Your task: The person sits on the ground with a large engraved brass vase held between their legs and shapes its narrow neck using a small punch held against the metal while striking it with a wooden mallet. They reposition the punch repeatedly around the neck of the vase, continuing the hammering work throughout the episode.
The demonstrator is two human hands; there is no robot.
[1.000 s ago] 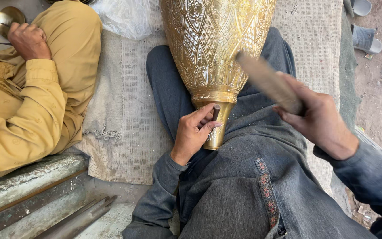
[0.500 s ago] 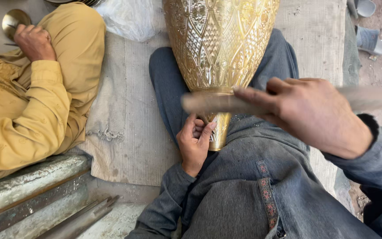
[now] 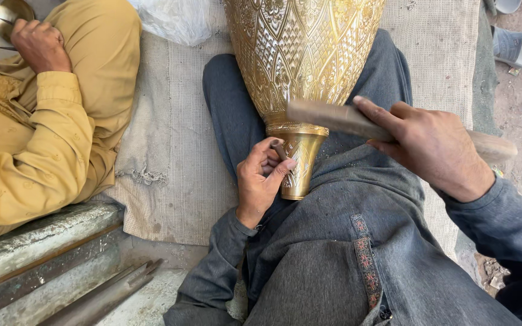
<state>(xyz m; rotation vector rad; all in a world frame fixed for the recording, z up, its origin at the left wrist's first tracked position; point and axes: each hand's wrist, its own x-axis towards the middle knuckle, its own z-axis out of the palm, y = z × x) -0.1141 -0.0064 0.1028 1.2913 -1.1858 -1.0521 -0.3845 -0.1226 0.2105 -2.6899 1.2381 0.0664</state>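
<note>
Engraved golden brass vase is resting across your lap while your left hand is pinching a thin dark chisel against its neck and your right hand, now swung back over it, is gripping a wooden mallet

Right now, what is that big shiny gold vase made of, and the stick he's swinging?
The vase looks like brass: yellow metal, glossy, with fine patterns cut into it. The stick in the right hand looks like plain wood, dull brown and unpolished, though it is blurred.
</note>
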